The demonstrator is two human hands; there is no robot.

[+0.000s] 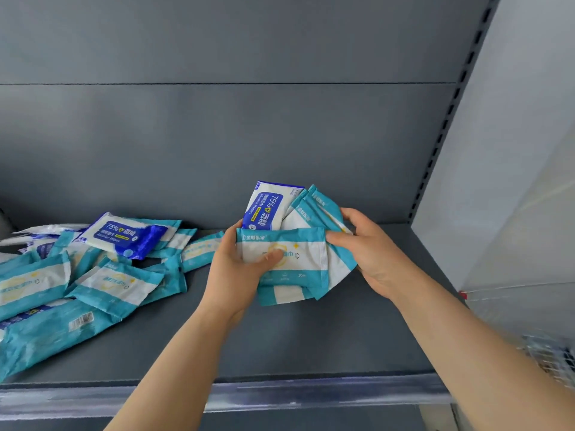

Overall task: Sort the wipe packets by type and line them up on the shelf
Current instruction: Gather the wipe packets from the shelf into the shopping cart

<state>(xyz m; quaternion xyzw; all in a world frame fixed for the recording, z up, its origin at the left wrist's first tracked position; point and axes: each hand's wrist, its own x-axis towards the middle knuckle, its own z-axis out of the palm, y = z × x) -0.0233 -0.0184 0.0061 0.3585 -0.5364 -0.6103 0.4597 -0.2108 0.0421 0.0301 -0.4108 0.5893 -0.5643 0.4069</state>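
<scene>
Both hands are gripping a fanned bunch of teal packets [281,256] above the shelf [311,337]. The left hand [236,275] is thumbing the front one; the right hand [370,247] is pinching the back ones.

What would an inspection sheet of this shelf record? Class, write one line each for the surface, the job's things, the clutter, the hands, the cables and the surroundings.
Surface: grey shelf, with a clear strip along its front edge.
Job's things: held bundle of teal packets, one blue alcohol packet at its back; unsorted pile of teal and blue packets on the left.
Clutter: nothing seen.
Hands: left hand grips the bundle, thumb on the front packet; right hand pinches its right side.
Cables: nothing seen.
Surroundings: grey back panel, slotted upright, pale wall, wire mesh at lower right.
</scene>
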